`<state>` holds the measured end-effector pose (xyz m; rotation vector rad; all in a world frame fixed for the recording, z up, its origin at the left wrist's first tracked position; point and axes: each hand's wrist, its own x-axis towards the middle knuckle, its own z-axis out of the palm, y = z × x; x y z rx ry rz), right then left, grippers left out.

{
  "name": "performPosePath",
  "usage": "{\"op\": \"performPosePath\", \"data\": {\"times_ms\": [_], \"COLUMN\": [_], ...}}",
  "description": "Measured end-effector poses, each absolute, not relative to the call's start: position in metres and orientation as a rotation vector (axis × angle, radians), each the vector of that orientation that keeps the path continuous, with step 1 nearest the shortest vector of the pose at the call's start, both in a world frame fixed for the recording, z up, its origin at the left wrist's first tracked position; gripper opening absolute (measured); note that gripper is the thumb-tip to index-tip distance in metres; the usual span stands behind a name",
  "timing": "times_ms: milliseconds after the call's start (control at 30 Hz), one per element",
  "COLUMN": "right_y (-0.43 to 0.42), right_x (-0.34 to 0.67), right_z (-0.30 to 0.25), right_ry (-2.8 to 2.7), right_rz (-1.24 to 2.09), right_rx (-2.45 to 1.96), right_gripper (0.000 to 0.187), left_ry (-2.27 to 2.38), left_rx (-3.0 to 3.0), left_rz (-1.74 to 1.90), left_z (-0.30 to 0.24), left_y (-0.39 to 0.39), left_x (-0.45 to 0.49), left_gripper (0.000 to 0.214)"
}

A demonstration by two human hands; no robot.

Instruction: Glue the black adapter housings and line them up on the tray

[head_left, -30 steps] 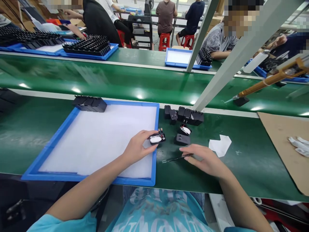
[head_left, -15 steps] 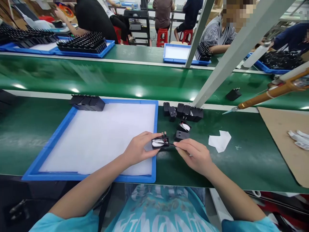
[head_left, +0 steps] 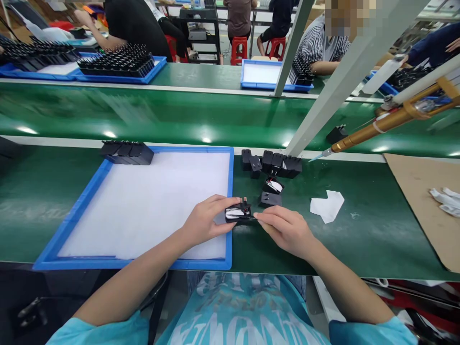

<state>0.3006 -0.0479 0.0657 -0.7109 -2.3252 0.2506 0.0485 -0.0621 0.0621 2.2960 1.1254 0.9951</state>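
My left hand [head_left: 203, 219] grips an open black plug adapter case [head_left: 233, 213] between thumb and fingers, over the right rim of the blue tray. White material and dark parts show inside the case, and metal pins stick up at its far side. In my right hand [head_left: 289, 231] is a thin dark tool that looks like tweezers [head_left: 250, 218], pinched in the fingertips. It points left into the case; its tip is hard to make out. Just beyond the right hand lie a closed black adapter [head_left: 270, 199] and another open case [head_left: 273, 185] with a white part inside.
The white-lined blue tray [head_left: 229, 247] holds several black adapters [head_left: 127, 153] at its back left corner. More adapters [head_left: 282, 164] stand near the grey post [head_left: 323, 91]. White paper [head_left: 327, 206] lies at right. A brown hanging tool [head_left: 373, 132] slants over the green belt. Co-workers sit beyond.
My right hand has shifted slightly left, bringing the tweezers lower along the case's near edge. The left hand still holds the case. The brown hanging tool has swung left.
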Motion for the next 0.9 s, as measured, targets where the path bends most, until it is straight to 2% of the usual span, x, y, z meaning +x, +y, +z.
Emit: {"op": "performPosePath", "data": {"times_ms": [200, 467, 700, 800, 900], "right_y": [-0.048, -0.043, -0.037, -0.036, -0.036], "right_x": [0.306, 0.312, 0.328, 0.334, 0.335], "right_z": [0.065, 0.067, 0.077, 0.079, 0.075], "right_ry": [-2.381, -2.343, -2.189, -2.378, -2.636], "right_rz": [0.319, 0.242, 0.511, 0.764, 0.864], "right_rx": [-0.695, -0.760, -0.855, -0.921, -0.966], "right_gripper": [0.026, 0.026, 0.019, 0.017, 0.021], "left_ry": [1.147, 1.228, 1.514, 1.672, 1.732], "left_rx": [2.273, 2.237, 2.099, 1.966, 1.908], "left_rz": [0.950, 0.845, 0.666, 0.495, 0.460], "left_z": [0.062, 0.062, 0.067, 0.072, 0.073], "left_y": [-0.061, -0.063, -0.056, -0.050, -0.044], "left_x": [0.047, 0.047, 0.028, 0.010, -0.006], "left_gripper": [0.048, 0.039, 0.042, 0.044, 0.045]}}
